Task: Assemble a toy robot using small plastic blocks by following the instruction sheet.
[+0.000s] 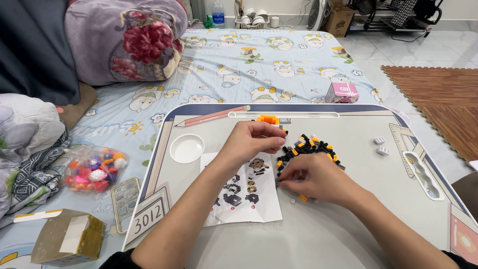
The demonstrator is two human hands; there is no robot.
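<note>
A grey lap table (348, 219) carries an instruction sheet (249, 197) and loose bricks (311, 145).

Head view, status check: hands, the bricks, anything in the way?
Left hand pinching small orange-black brick build. Right hand fingers down in loose brick pile. Instruction sheet under both forearms; two grey bricks lie apart, right.

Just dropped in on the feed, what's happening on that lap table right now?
A person is working with tiny building bricks on a lap table set on a bed. The left hand holds a small orange brick assembly near the table's top edge. The right hand picks through a pile of black, orange and grey bricks. A printed instruction sheet lies under the forearm, and two grey bricks sit apart to the right.
</note>
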